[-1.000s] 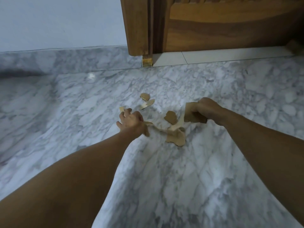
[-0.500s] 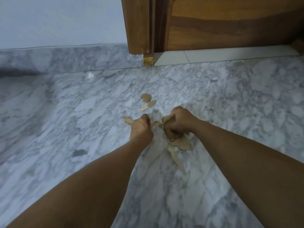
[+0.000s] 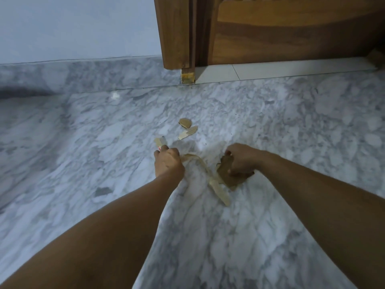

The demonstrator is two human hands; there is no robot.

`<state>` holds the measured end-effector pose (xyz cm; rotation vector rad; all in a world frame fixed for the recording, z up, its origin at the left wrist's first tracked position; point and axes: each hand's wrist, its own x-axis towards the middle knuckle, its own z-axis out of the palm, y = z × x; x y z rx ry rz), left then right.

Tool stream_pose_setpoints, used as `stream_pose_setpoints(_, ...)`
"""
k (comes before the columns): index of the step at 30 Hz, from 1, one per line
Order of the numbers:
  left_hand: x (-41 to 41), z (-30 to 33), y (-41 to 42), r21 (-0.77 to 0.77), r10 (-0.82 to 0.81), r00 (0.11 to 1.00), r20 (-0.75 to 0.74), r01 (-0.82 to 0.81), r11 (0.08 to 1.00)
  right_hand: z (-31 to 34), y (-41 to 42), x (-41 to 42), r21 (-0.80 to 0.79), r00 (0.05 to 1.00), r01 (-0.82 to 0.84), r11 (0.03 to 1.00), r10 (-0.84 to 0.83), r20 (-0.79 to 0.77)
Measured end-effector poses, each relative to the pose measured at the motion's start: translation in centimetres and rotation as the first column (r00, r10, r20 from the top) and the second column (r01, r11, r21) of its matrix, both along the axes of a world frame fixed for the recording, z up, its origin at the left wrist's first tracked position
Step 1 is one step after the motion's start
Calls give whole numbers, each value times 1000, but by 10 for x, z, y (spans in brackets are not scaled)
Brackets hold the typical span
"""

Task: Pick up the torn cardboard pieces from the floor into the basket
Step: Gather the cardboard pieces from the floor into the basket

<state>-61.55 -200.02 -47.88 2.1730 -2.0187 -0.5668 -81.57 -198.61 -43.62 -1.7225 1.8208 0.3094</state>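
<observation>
Torn brown cardboard pieces lie partly gathered, partly loose on the grey-veined white marble floor [image 3: 83, 163]. Left hand [image 3: 168, 162] is curled around a long pale cardboard strip [image 3: 208, 174], which trails rightward and toward the near side, its tail end resting on the floor. Right hand [image 3: 242, 158] grips a dark brown ragged cardboard sheet [image 3: 228, 178], thumb and fingers pinched over its upper edge; the sheet's lower corner seems to touch the floor. Three pieces remain ungripped farther out: a small rounded tan scrap [image 3: 185, 123], a pale leaf-shaped scrap [image 3: 188, 132] just nearer, and a small pale scrap [image 3: 160, 141] just beyond the left knuckles. Basket not in view. Judgement: collection under way, nothing seen deposited; three scraps to gather, then everything to carry to the basket.
</observation>
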Motion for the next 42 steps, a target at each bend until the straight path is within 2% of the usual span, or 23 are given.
stream_pose_setpoints(4,-6,9,2,61,49,992,-116,-42,997,-18,13,2,-1,997,29,1000,-29,-72)
stream_pose_setpoints(10,-6,17,-7,91,-47,986,-162,62,994,-12,11,1,18,981,150,989,-151,125)
stream_pose_setpoints(15,-12,23,-47,-33,-119,974,-194,114,993,-15,1,0,-152,943,312,938,-286,167)
stream_pose_setpoints(18,-19,23,-73,-115,-179,969,-173,160,980,-21,-5,0,-157,926,354,922,-323,194)
stream_pose_setpoints(22,-29,14,-98,-105,-206,956,-207,188,977,-29,-16,-8,-114,911,378,919,-347,222)
stream_pose_setpoints(23,-30,11,-101,-70,-202,961,-189,192,979,-30,-18,-9,-100,910,378,920,-350,224)
stream_pose_setpoints(25,-32,7,-104,-10,-223,975,-19,223,975,-31,-20,-10,-81,910,377,923,-352,219)
stream_pose_setpoints(27,-33,2,-108,47,-257,964,65,254,966,-32,-23,-10,-72,912,373,925,-351,211)
stream_pose_setpoints(33,-33,-13,-106,5,-402,908,118,404,915,-32,-23,-11,-62,914,365,929,-345,211)
stream_pose_setpoints(37,-33,-12,-83,-131,-403,905,135,420,898,-27,-20,-9,-81,925,344,935,-323,199)
stream_pose_setpoints(42,-15,6,-73,-69,-355,934,48,358,931,-7,-21,1,-44,963,248,968,-241,118)
